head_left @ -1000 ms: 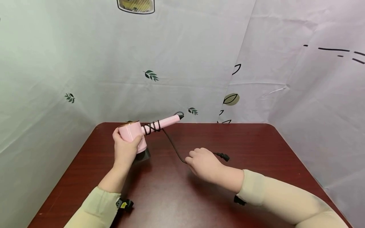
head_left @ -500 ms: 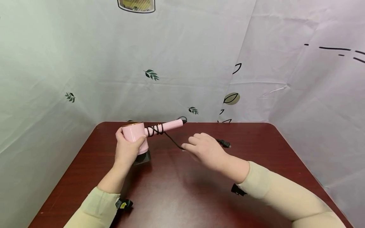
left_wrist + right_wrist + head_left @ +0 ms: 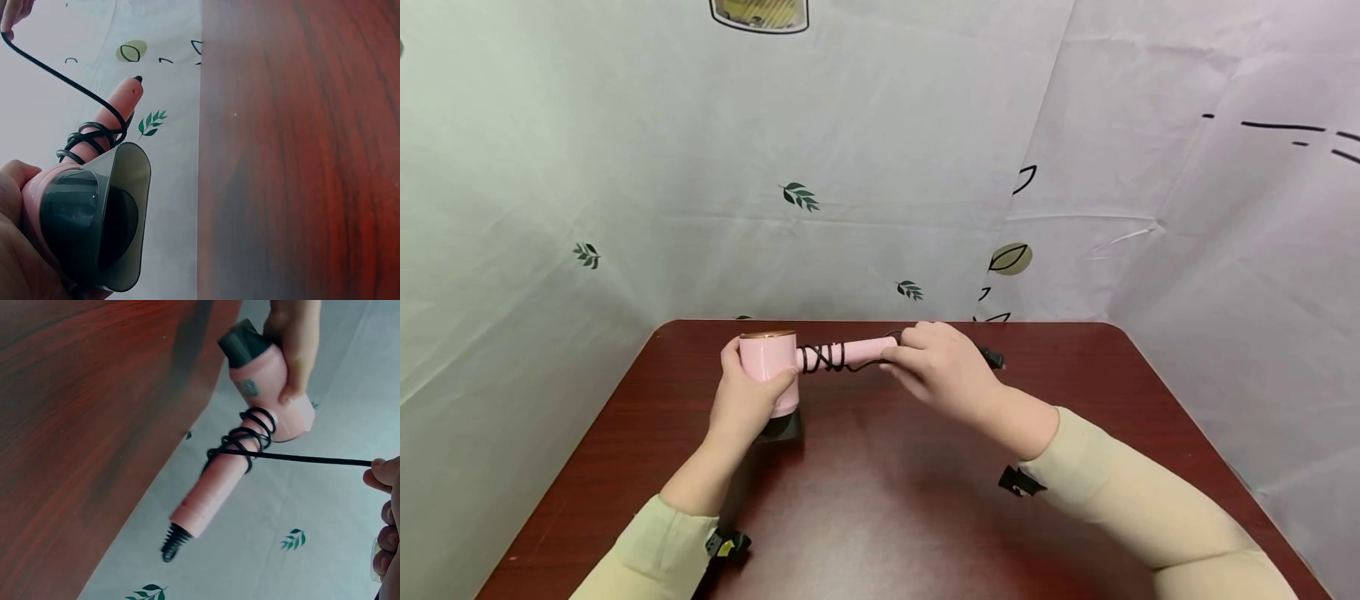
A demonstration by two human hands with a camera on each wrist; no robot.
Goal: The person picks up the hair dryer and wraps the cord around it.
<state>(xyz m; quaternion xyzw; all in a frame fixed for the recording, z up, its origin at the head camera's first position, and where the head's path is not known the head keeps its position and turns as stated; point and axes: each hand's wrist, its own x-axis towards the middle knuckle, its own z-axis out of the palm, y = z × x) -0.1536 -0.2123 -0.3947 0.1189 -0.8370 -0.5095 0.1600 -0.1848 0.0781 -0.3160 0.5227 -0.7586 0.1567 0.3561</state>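
A pink hair dryer (image 3: 767, 357) is held up over the table by my left hand (image 3: 747, 402), which grips its barrel with the thumb in front. Its handle (image 3: 215, 487) points right, and a black flat nozzle (image 3: 128, 219) faces down. Several turns of black power cord (image 3: 319, 460) wrap the handle near the barrel. From these turns the cord runs taut to my right hand (image 3: 951, 367), whose thumb and forefinger pinch it. In the head view that hand overlaps the handle's end. Beyond its knuckles the cord's black plug (image 3: 992, 358) sticks out.
The dark red wooden table (image 3: 880, 500) spreads under both hands. Pale fabric walls (image 3: 880, 167) with leaf prints stand behind it and on both sides. A black camera strap (image 3: 727, 543) sits at my left wrist, another (image 3: 1021, 481) at my right.
My right hand has risen away from me with the cord, lifting the plug end as well. My left hand has shifted slightly right, turning the hair dryer so its handle lies nearly level.
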